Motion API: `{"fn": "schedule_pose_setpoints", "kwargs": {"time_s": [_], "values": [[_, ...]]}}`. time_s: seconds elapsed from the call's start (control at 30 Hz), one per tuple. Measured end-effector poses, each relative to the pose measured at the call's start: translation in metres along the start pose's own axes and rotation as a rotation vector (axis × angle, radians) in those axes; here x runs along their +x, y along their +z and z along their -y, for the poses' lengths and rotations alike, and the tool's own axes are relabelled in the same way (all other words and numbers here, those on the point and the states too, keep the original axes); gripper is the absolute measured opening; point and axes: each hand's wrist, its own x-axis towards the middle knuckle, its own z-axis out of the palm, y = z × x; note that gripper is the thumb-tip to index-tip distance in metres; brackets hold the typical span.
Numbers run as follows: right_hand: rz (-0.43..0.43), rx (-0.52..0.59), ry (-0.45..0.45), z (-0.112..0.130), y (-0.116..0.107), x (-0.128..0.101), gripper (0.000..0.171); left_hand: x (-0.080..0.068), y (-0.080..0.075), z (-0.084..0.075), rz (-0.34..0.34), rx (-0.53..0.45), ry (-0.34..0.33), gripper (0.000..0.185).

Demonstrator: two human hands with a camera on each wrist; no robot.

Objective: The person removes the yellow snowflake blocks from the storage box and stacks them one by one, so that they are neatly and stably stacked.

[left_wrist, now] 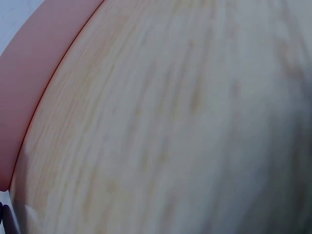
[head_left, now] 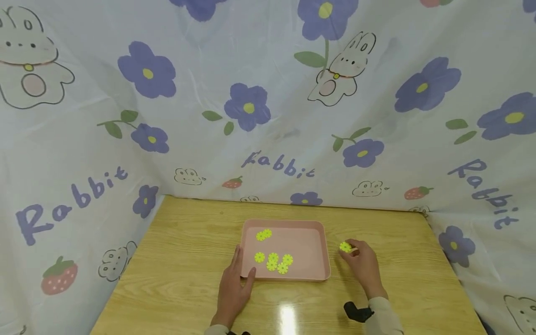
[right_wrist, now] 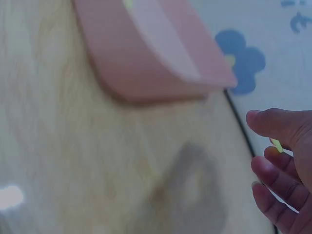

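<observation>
A pink rectangular tray point(head_left: 307, 246) lies on the wooden table. At its front left corner is my left hand point(head_left: 232, 288), fingers straight along the left wall and thumb at the front rim. To the right of the tray, above the table, my right hand point(head_left: 365, 265) pinches a yellow-green flower-shaped disc point(head_left: 345, 246) between thumb and fingertips. In the right wrist view only a sliver of that disc point(right_wrist: 277, 145) shows behind the thumb. Inside the tray, two similar discs point(head_left: 260, 236) overlap at the back left, and several more discs point(head_left: 272, 264) lie towards the front.
The wooden table point(head_left: 180, 251) carries the tray near its middle. White cloth point(head_left: 276, 139) printed with rabbits and purple flowers hangs along the back and both sides. A black strap point(head_left: 358, 312) sits by the right wrist.
</observation>
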Motion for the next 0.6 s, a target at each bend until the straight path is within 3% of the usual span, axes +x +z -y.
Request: {"fn": "schedule_pose_setpoints", "kwargs": {"time_s": [0.27, 0.6], "values": [[0.101, -0.026, 0.065, -0.038, -0.001, -0.009, 0.039, 0.0, 0.0, 0.001, 0.02, -0.004, -0.021, 0.072], [0.149, -0.017, 0.061, -0.045, -0.001, -0.002, 0.04, 0.001, 0.0, 0.0, 0.028, -0.017, -0.046, 0.072]]}}
